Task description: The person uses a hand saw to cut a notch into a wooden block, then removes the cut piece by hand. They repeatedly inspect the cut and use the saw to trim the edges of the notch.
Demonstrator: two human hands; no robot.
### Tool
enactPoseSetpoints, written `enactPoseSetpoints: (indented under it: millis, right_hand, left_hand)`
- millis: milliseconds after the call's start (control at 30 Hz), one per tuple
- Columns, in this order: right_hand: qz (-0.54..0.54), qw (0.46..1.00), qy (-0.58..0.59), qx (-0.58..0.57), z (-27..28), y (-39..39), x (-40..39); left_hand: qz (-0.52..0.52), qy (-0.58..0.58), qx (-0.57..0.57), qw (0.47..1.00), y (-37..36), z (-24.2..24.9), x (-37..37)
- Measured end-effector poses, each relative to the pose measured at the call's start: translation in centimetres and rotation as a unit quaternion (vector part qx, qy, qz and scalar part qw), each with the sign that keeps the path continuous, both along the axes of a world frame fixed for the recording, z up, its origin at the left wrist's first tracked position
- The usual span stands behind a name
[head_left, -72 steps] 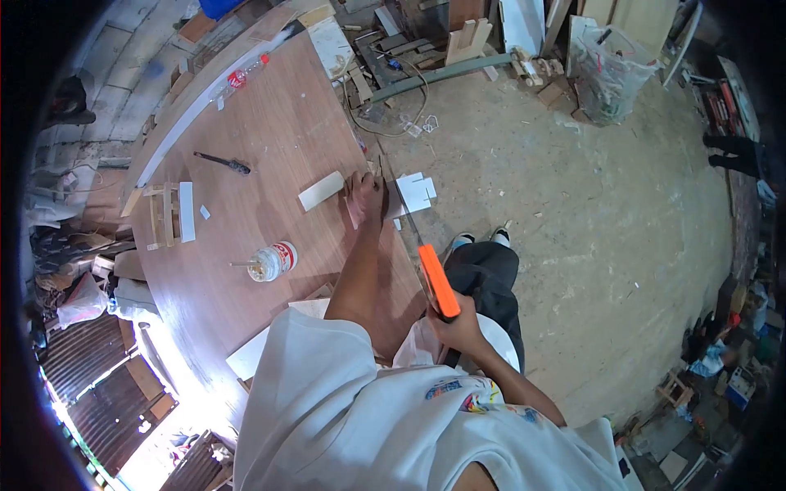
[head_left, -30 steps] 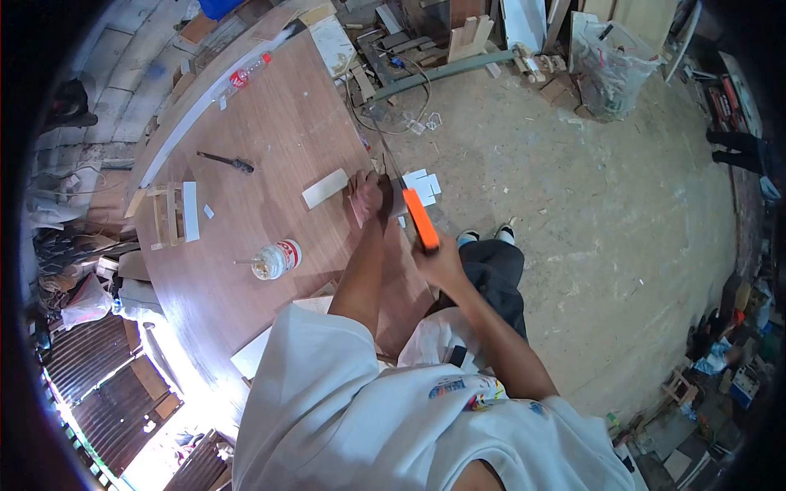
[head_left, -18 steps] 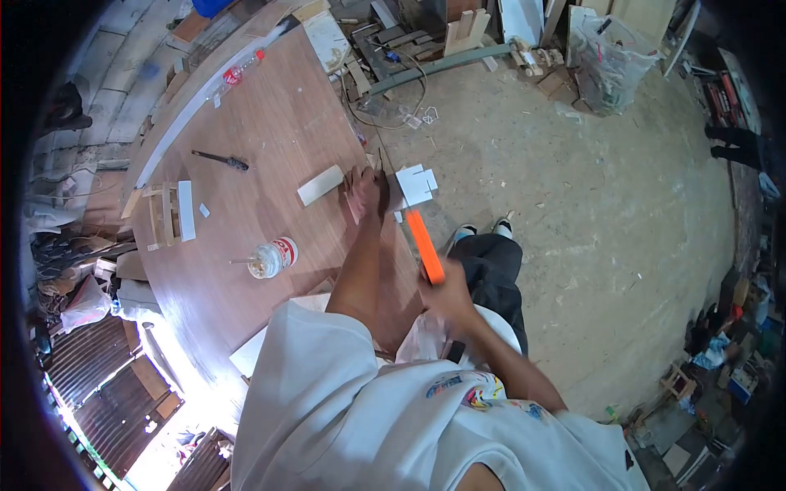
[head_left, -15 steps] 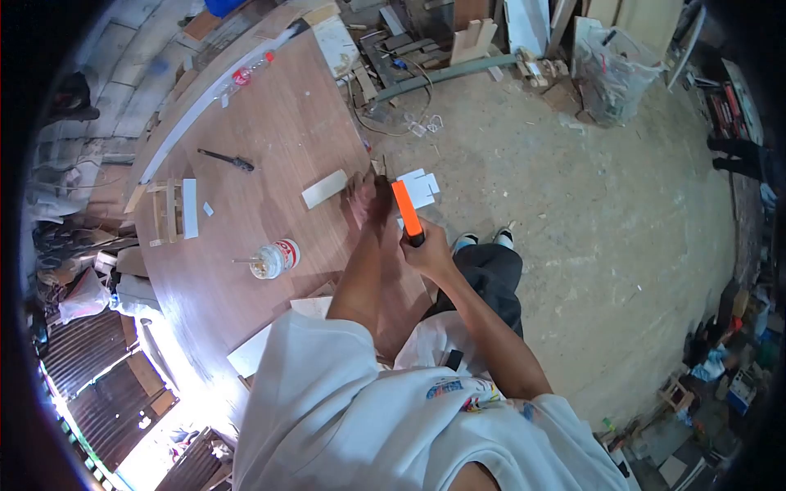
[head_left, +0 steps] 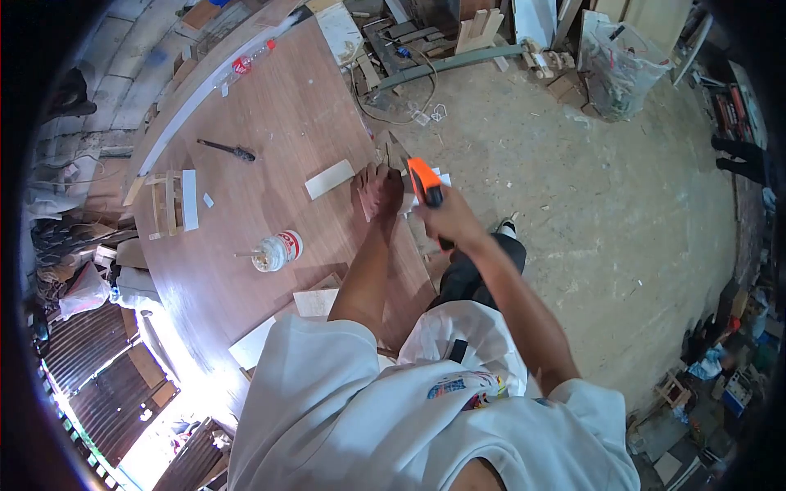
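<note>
My right hand (head_left: pixel 453 218) grips the orange and black handle of a hand saw (head_left: pixel 425 180). The saw's blade runs up and away from me, past the table's right edge. Beside it, my left hand (head_left: pixel 379 193) is closed and pressed down at that edge, its fingers round a small piece that I cannot make out. A pale wooden block (head_left: pixel 330 179) lies on the table just left of the left hand. Partly hidden behind the saw is a white notched piece (head_left: pixel 444 177), lower than the tabletop.
On the wooden table (head_left: pixel 270 147) are a tub with a stick (head_left: pixel 277 250), a dark-handled tool (head_left: pixel 227 150), a small wooden frame (head_left: pixel 166 204) and a plastic bottle (head_left: pixel 246 64). Wood scraps (head_left: pixel 409 41) and a bag of waste (head_left: pixel 622 74) stand on the floor beyond.
The saw and my right hand have shifted right, and the saw handle is tilted differently, with the blade now showing. My left hand stays at the table edge.
</note>
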State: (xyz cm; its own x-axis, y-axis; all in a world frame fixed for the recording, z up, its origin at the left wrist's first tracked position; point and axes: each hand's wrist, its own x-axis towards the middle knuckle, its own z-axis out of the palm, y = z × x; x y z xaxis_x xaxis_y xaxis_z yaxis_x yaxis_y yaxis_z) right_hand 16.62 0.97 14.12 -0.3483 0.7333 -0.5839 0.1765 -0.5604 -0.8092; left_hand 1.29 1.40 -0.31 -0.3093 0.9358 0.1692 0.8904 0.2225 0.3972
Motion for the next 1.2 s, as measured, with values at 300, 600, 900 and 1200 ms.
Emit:
enactPoseSetpoints:
  millis: [300,600,900,1200]
  right_hand:
    - [-0.043,0.989,0.130,-0.055,-0.4,9.0,-4.1]
    - [0.036,0.986,-0.036,0.158,-3.5,5.4,-2.6]
    - [-0.050,0.971,-0.085,0.215,4.4,-10.0,1.8]
    - [-0.091,0.968,-0.066,0.224,-1.9,-9.4,1.0]
  left_hand:
    - [-0.013,-0.003,0.035,0.999,0.3,-0.8,-0.2]
    - [-0.014,0.013,0.038,0.999,0.2,-1.7,-0.4]
    - [0.004,0.024,0.093,0.995,0.6,-1.6,-0.5]
    - [0.007,0.009,0.008,1.000,-0.2,1.3,0.5]
